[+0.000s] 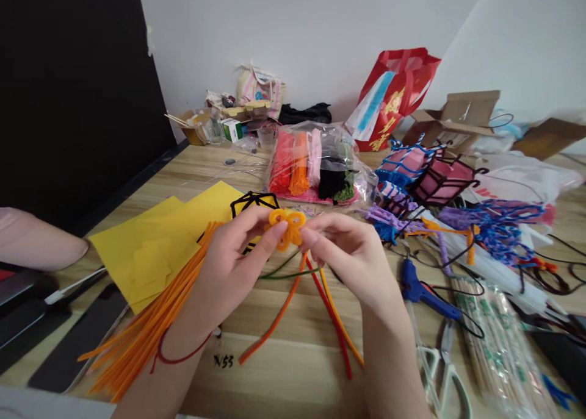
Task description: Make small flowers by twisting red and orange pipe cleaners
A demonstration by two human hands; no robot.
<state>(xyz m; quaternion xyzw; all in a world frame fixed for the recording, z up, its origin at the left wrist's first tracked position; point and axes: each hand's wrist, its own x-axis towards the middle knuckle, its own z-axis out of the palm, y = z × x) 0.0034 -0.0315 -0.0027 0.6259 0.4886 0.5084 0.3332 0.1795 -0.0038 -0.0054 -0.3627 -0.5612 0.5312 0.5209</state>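
A small yellow-orange pipe-cleaner flower (293, 224) with looped petals is held up between both hands, above the middle of the table. My left hand (233, 260) pinches it between thumb and fingers from the left. At its right edge, my right hand (354, 254) has its thumb and fingertips pressed together on the flower. Beneath the hands lie loose pipe cleaners: an orange one (274, 326), a red one (336, 327) and some green ones. A black-edged yellow frame (254, 202) stands behind my left hand, partly hidden by it.
Left are a bundle of orange pipe cleaners (155, 321), yellow sheets (183, 221) and a phone (82, 340). A bag of pipe cleaners (315, 163) lies behind. Right are a blue glue gun (425, 294), scissors (444, 370), packaged sticks (503, 346) and small lanterns (444, 178). Another person's arm (39, 239) rests at left.
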